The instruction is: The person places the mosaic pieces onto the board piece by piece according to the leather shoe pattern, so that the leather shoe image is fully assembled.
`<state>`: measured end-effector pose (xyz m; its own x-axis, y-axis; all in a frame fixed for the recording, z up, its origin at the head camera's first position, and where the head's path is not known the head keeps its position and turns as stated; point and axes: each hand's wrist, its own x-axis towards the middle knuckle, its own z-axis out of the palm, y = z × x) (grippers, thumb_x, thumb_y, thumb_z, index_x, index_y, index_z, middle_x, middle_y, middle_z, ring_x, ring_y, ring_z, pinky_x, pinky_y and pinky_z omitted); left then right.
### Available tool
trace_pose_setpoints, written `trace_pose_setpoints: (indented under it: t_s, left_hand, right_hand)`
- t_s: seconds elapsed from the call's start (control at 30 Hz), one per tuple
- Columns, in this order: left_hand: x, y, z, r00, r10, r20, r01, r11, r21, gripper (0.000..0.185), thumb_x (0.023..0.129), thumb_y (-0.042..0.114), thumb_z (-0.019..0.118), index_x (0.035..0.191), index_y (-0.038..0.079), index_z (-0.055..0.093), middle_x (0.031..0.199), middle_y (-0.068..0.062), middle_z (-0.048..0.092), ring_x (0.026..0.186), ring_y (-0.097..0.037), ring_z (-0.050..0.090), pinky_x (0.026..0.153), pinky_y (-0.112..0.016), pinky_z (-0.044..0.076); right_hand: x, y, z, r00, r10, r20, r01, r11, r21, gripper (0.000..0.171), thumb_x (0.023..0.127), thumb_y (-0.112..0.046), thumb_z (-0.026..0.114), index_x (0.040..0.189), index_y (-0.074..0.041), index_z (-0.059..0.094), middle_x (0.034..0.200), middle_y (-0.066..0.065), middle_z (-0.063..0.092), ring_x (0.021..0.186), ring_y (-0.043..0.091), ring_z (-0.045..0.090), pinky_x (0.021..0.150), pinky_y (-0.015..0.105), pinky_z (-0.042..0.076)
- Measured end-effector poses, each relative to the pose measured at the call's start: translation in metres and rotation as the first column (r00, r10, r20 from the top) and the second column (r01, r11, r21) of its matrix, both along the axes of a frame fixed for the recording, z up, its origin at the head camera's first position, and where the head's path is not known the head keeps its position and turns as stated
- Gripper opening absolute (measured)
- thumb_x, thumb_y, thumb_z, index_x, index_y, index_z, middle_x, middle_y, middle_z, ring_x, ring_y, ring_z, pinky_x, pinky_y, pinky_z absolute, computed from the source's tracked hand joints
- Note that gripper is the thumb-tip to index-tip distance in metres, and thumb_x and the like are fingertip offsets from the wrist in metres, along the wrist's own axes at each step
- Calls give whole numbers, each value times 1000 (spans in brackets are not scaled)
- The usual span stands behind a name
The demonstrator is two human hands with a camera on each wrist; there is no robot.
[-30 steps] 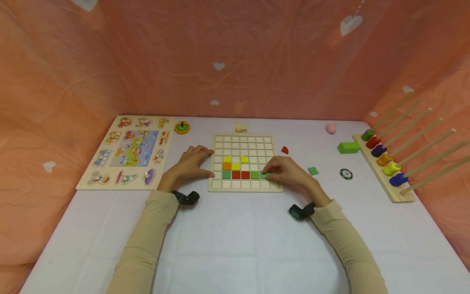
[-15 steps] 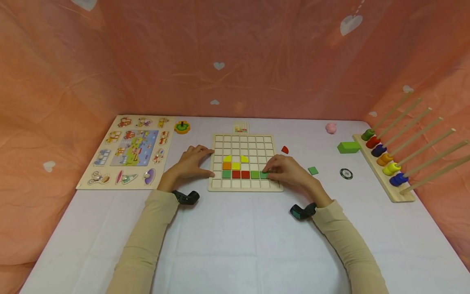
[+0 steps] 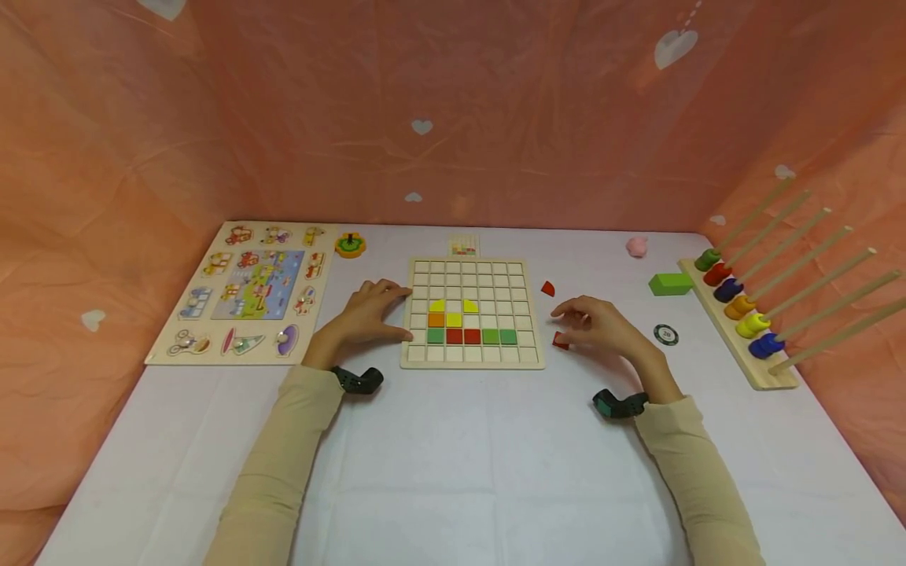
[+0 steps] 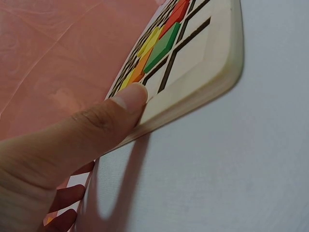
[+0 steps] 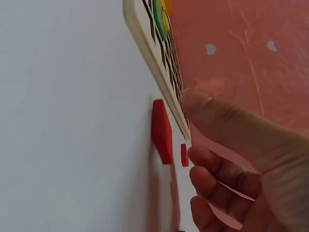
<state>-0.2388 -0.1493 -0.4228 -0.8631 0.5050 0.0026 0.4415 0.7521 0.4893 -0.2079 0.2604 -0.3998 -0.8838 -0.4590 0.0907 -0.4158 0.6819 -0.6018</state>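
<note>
Pressing with relaxed fingers, left hand (image 3: 368,313) against left edge of pale wooden grid board (image 3: 473,360); right hand (image 3: 602,326) loose, empty, hovering over flat red square tile (image 3: 561,340) just right of board.

Left wrist: thumb (image 4: 126,99) on board rim.

Right wrist: tile (image 5: 161,130) flat on white tablecloth (image 5: 72,125), under thumb, untouched.

Beige sleeves frame my left hand (image 3: 368,313) at the pale wooden grid board (image 3: 470,358), whose tiles run green, red, red, green, green beneath orange and yellow. Beside my right hand (image 3: 602,326) lies a red square tile (image 3: 561,339) on the white tablecloth (image 3: 453,464). Behind hangs salmon-pink cloth (image 3: 453,110) dotted with pale hearts.
</note>
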Motion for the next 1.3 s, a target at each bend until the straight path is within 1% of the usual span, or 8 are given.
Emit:
trace_pose_setpoints:
  t_s: [0.1,0.23,0.33,0.5,0.73,0.9,1.13,1.3]
  left_hand:
    - [0,0,0,1000,0,-2,0,1000,2,84,70,43,78,138,8,44,133,-13,43,114,-31,35,95,-49,28]
    - [0,0,0,1000,-2,-5,2,1000,1,84,70,43,78,138,7,44,132,-13,44,114,-31,36,95,-49,28]
    - [0,0,0,1000,-3,-2,3,1000,4,84,70,43,78,138,8,44,132,-13,44,114,-31,36,95,-49,28]
    - [0,0,0,1000,-3,-4,3,1000,8,84,70,43,78,138,8,44,132,-13,44,113,-31,36,95,-49,28]
    - [0,-1,-2,1000,-6,-12,6,1000,10,84,70,44,78,138,8,44,131,-13,44,112,-31,36,94,-48,28]
    - [0,-1,-2,1000,-6,-13,6,1000,8,84,71,44,78,138,7,44,131,-14,44,113,-32,36,94,-49,28]
    - [0,-1,-3,1000,-5,-13,5,1000,8,84,70,44,78,138,7,44,131,-13,44,113,-32,36,94,-49,28]
    - [-1,-1,-2,1000,-2,-12,2,1000,7,84,70,44,78,138,8,44,131,-13,44,113,-31,36,94,-49,28]
  right_hand:
    - [3,4,-2,998,-14,58,13,1000,22,37,70,-14,82,103,-7,66,91,4,62,84,19,54,75,31,43]
    - [4,5,-5,996,-10,91,5,999,49,35,71,-18,81,101,-8,66,90,0,62,83,17,54,76,29,44]
    - [5,5,-5,997,9,78,-14,998,68,31,73,-15,80,101,-8,67,87,-1,62,81,16,54,74,29,44]
    - [5,4,-4,997,15,72,-20,997,80,29,74,-12,78,100,-6,68,86,0,63,80,16,54,73,29,44]
    - [4,4,-2,998,24,58,-27,998,54,26,73,-9,79,96,-4,68,87,3,65,78,17,55,71,27,45]
    - [2,3,-2,999,39,36,-40,998,42,26,73,-7,78,97,-4,68,89,4,65,79,17,55,70,27,45]
    - [0,1,-3,999,25,27,-26,999,39,27,73,-7,78,98,-4,68,88,4,64,80,18,54,72,29,45]
    - [2,8,-1,1000,-10,7,10,998,55,35,72,-10,80,104,-3,68,95,8,62,84,21,53,75,34,44]
